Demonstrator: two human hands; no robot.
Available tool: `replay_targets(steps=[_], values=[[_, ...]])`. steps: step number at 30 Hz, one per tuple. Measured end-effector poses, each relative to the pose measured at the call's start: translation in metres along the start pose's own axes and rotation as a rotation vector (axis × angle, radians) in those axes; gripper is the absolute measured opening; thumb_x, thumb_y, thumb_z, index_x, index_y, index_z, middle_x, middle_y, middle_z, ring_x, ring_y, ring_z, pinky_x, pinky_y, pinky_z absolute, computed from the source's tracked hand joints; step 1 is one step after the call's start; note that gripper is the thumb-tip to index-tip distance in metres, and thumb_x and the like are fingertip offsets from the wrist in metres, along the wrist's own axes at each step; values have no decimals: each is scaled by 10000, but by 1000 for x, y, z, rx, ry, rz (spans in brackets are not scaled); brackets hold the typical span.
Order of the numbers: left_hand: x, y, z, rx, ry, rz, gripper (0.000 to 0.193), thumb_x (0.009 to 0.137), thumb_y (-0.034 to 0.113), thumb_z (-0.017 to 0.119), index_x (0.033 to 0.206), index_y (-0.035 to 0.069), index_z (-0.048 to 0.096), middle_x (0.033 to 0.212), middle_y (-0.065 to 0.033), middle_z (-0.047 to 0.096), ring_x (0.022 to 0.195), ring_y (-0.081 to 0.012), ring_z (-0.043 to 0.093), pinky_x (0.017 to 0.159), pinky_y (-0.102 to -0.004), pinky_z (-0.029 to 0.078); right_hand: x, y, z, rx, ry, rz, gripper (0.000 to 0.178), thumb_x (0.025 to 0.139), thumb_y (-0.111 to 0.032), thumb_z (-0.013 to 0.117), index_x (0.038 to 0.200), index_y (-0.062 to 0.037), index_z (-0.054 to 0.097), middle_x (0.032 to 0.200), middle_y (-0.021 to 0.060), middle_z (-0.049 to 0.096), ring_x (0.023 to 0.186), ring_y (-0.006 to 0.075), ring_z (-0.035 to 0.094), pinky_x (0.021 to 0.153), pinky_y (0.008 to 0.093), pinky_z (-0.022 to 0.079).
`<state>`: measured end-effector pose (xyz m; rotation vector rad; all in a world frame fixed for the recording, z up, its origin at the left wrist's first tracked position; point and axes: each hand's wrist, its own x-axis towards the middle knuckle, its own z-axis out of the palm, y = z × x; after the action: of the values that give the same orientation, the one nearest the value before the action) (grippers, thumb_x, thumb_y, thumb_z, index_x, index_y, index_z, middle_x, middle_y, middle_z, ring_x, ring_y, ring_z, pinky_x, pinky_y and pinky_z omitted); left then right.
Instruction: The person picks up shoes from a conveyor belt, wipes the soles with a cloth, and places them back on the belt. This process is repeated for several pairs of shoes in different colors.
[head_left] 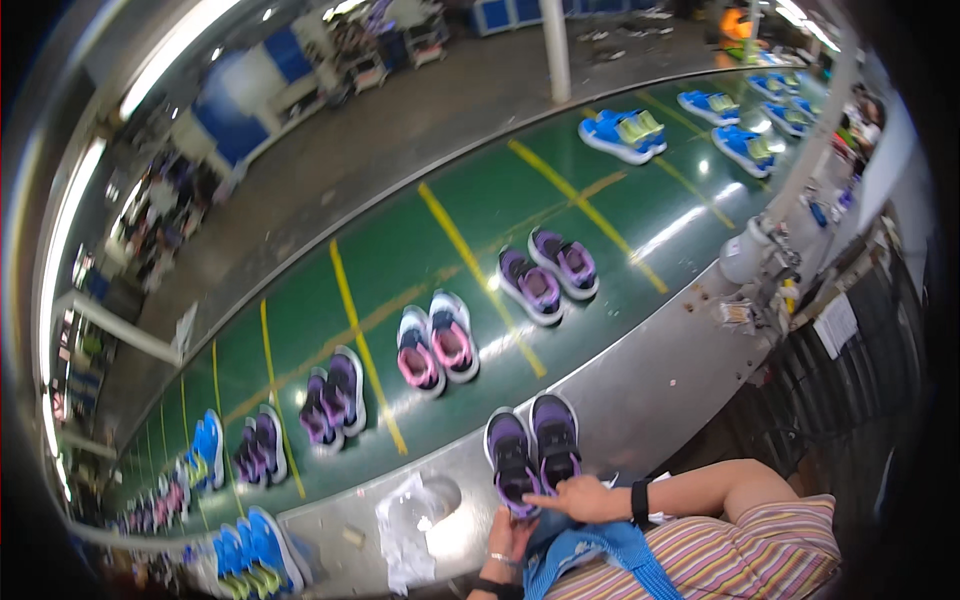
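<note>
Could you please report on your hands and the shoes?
Left hand at the heel of the left purple-black shoe; right hand, index finger extended, at that heel. Right shoe alongside, both on metal ledge. Crumpled white sheet to the left.

You're on what looks like a shoe factory's work floor. A green belt (395, 262) ruled with yellow lines runs from your 8 o'clock round to 2 o'clock, bearing spaced sports shoes (622, 137); another pair (510, 440) stands on the metal ledge (650, 370) at 5. Tube lights (180, 57) glow at 10, and a white post (555, 50) rises just past 12.
</note>
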<state>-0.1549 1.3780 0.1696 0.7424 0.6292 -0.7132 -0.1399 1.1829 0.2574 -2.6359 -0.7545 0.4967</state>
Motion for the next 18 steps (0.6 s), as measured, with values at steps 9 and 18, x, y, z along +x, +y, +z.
replay_targets(steps=[9, 18], values=[[-2, 20, 9, 625, 23, -131, 341, 910, 263, 411, 1120, -6, 411, 1064, -162, 534, 982, -297, 546, 828, -438, 465, -4, -16, -7, -57, -88, 119, 418, 787, -129, 438, 1199, -191, 470, 648, 133, 591, 589, 273, 609, 483, 394, 457], [37, 69, 102, 1182, -501, 161, 388, 841, 281, 561, 1133, 30, 517, 1042, -88, 580, 907, -160, 573, 722, -265, 473, -16, 81, -191, -90, -216, 176, 325, 645, -317, 632, 937, -175, 636, 722, 108, 617, 685, 284, 599, 606, 398, 459]])
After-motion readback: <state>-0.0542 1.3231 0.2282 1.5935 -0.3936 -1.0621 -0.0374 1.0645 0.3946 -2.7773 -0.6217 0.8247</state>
